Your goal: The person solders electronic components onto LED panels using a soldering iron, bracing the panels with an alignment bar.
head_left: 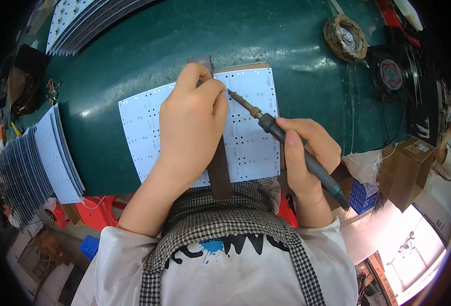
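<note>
A white circuit board (256, 127) with rows of dark holes lies in front of me at the table's near edge. Across its middle runs a dark flat bar (219, 176), partly hidden by my left hand (192, 120). That hand is over the board, its fingers closed in a pinch near the far side; anything between the fingertips is hidden. My right hand (311, 153) grips a soldering iron (275, 127) by its dark handle. The iron slants to the far left, its tip beside my left fingertips, just over the board; whether it touches is unclear.
On the green table (307, 102), a row of similar boards (60, 158) stands at the left, and another stack (75, 23) at the far left. A rough round bowl (345, 38) with silvery filling sits far right, beside a black fan (392, 75). A cardboard box (406, 171) stands lower right.
</note>
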`<state>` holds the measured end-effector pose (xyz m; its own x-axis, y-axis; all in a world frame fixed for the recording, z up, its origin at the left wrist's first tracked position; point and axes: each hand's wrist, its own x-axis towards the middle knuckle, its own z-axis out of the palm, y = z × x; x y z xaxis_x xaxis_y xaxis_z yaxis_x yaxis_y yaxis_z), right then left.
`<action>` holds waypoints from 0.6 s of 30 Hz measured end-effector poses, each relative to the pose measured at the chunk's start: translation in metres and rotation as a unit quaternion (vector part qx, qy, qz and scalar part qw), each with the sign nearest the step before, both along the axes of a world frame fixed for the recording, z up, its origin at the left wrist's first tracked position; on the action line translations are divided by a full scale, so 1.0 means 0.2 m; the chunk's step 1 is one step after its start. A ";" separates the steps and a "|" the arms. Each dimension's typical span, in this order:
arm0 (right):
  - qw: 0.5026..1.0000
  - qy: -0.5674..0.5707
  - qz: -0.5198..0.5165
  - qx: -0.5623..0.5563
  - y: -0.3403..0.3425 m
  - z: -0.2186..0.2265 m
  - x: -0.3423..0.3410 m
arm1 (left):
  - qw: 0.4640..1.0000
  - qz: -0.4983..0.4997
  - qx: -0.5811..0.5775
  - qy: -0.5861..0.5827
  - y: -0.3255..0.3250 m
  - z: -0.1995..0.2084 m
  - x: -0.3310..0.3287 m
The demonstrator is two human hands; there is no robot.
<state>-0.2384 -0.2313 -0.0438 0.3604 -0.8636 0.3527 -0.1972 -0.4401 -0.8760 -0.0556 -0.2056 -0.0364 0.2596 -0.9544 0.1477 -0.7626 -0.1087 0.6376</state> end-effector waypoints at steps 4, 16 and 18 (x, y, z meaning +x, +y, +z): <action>0.999 -0.009 -0.031 0.030 0.03 0.02 -0.04 | 0.998 0.002 0.032 0.045 0.04 0.04 0.01; 0.999 -0.011 -0.028 0.041 0.06 0.01 -0.03 | 0.998 0.004 0.054 0.040 0.10 0.06 -0.01; 0.998 -0.015 -0.030 0.051 0.05 0.02 -0.01 | 0.999 0.005 0.039 0.027 0.10 0.04 -0.01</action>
